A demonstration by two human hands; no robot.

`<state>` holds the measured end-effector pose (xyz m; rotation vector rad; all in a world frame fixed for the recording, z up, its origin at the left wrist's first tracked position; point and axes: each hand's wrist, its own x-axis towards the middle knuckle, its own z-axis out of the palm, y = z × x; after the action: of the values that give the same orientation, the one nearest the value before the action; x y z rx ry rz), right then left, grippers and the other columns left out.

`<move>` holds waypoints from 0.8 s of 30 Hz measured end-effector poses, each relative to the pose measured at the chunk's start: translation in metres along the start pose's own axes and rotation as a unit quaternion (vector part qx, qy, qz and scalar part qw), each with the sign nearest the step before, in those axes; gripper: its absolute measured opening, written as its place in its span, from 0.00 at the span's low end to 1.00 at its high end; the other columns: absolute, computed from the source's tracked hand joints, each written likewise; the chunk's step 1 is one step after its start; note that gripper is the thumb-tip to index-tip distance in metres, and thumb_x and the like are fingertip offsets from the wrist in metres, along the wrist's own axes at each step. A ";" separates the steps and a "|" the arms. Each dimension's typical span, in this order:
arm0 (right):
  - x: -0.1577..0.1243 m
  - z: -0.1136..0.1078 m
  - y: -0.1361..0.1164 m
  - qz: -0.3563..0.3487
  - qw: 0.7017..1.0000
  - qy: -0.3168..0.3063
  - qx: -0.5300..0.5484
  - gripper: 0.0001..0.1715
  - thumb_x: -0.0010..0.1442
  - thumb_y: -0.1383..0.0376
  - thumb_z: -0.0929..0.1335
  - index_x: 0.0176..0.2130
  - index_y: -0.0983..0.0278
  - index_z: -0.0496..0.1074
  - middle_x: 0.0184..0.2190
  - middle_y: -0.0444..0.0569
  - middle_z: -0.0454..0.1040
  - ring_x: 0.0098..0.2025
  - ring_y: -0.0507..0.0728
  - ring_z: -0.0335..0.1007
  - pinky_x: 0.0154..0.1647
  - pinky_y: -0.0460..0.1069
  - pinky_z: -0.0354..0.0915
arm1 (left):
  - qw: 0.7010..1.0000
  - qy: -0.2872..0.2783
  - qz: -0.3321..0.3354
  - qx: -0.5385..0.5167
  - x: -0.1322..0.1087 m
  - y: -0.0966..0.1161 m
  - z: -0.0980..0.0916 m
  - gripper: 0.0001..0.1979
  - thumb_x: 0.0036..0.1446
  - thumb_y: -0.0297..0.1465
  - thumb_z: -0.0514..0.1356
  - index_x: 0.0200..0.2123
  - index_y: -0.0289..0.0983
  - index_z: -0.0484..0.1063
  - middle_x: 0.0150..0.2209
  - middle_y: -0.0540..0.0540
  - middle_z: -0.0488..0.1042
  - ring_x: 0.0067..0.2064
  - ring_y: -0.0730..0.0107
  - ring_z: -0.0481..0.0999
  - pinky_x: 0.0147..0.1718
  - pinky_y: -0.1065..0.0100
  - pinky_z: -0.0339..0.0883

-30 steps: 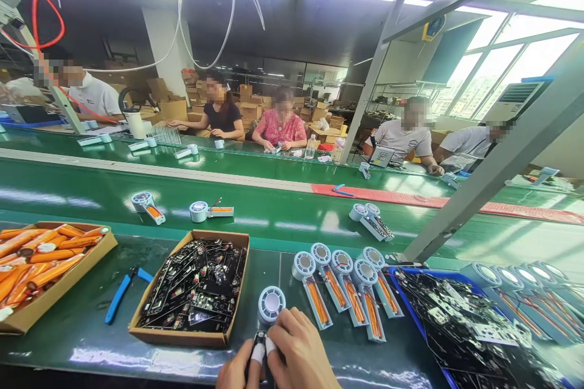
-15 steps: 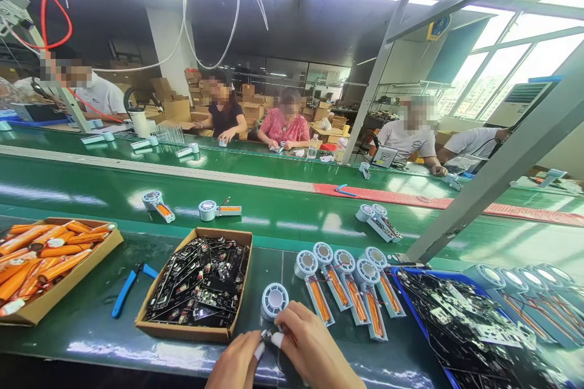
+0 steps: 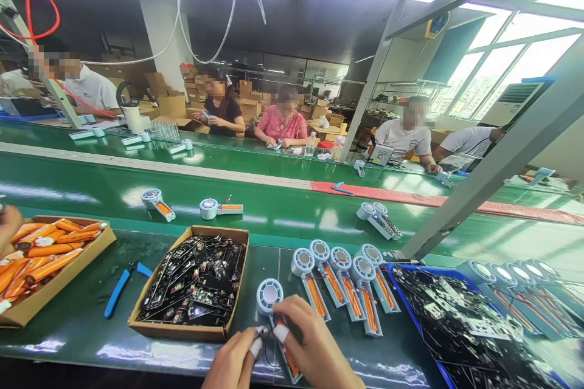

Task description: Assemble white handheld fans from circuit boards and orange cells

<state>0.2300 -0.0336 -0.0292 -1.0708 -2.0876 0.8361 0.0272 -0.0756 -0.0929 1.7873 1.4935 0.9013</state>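
Note:
My left hand [image 3: 233,363] and my right hand [image 3: 310,349] meet at the bottom centre, fingertips taped white and pinched on the handle of a small fan unit [image 3: 269,295] with a round white head and an orange battery in its blue tray. The unit lies on the green bench just right of a cardboard box of black circuit boards [image 3: 194,284]. A row of several finished fan units [image 3: 347,276] lies right of my hands.
A box of orange batteries [image 3: 43,258] sits far left, with another person's hand [image 3: 8,225] at its edge. Blue cutters [image 3: 121,285] lie beside it. A blue tray of boards [image 3: 460,328] is right. Fan units [image 3: 157,202] ride the green conveyor. Several workers sit across.
The camera view shifted slightly. My hands stayed pinched on the fan unit, whose orange battery now shows under my right hand. A hand has appeared at the far left edge.

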 end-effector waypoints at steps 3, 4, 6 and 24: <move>-0.007 -0.014 0.000 0.036 0.998 0.009 0.041 0.26 0.64 0.76 0.60 0.55 0.54 0.67 0.47 0.45 0.72 0.49 0.54 0.69 0.51 0.47 0.64 | 0.997 0.057 -0.039 -0.046 -0.006 -0.007 0.007 0.17 0.66 0.36 0.48 0.52 0.43 0.70 0.42 0.44 0.82 0.42 0.63 0.81 0.43 0.68 0.69; -0.010 -0.017 -0.001 0.032 0.999 -0.012 0.035 0.29 0.62 0.78 0.59 0.55 0.53 0.67 0.48 0.45 0.71 0.50 0.54 0.69 0.53 0.47 0.63 | 0.995 0.069 -0.051 -0.056 -0.008 -0.008 0.009 0.17 0.66 0.37 0.48 0.53 0.43 0.69 0.42 0.44 0.82 0.42 0.63 0.81 0.44 0.68 0.68; -0.014 -0.020 -0.002 0.015 0.997 -0.072 0.001 0.36 0.55 0.82 0.60 0.55 0.53 0.68 0.50 0.47 0.69 0.51 0.55 0.68 0.54 0.48 0.63 | 0.991 0.083 -0.077 -0.072 -0.010 -0.010 0.014 0.18 0.65 0.38 0.47 0.54 0.43 0.67 0.42 0.45 0.83 0.43 0.63 0.81 0.45 0.67 0.68; -0.009 -0.025 -0.006 -0.043 0.992 -0.111 -0.051 0.32 0.49 0.82 0.62 0.44 0.54 0.77 0.40 0.40 0.80 0.42 0.54 0.75 0.46 0.46 0.67 | 0.979 0.086 -0.097 -0.161 -0.001 0.009 0.004 0.25 0.61 0.55 0.48 0.44 0.42 0.72 0.19 0.56 0.65 0.21 0.70 0.64 0.24 0.72 0.63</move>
<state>0.2510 -0.0381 -0.0117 -0.9693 -2.3670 0.8480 0.0353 -0.0781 -0.0874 1.3364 1.4976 1.1454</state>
